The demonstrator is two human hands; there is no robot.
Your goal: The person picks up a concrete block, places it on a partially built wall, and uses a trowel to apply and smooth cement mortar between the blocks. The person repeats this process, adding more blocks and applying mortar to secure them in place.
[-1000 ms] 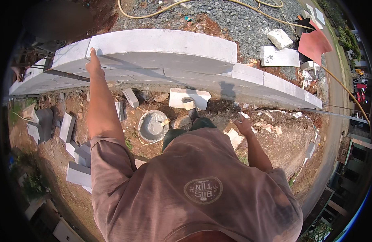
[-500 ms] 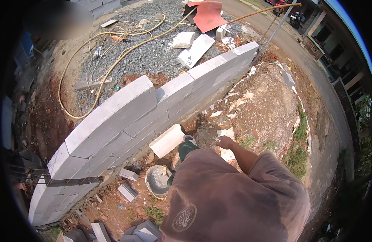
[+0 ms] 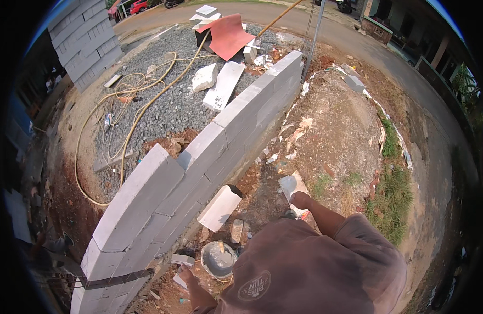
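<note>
My right hand (image 3: 300,200) is closed around the handle end of what looks like a trowel. Its flat grey blade (image 3: 288,183) lies over a pale board (image 3: 300,181) on the soil. Low on the left, my left hand (image 3: 186,276) reaches down with its fingers partly apart, close over a small grey block offcut (image 3: 180,282). Another offcut (image 3: 183,259) sits just beyond it. Between my left arm and my body stands a round bucket (image 3: 218,260) with grey mix and a light-coloured handle sticking up in it.
A grey block wall (image 3: 199,170) runs diagonally along my left. At its foot lie a cream curved piece (image 3: 219,208) and a small stone (image 3: 237,231). Beyond are a gravel heap (image 3: 147,99), a yellow hose (image 3: 142,112), a red sheet (image 3: 231,37) and stacked blocks (image 3: 87,42).
My view has shifted, showing more of the road and stacked blocks. My left hand has come into sight beside the offcuts. The trowel's blade now shows over the board.
</note>
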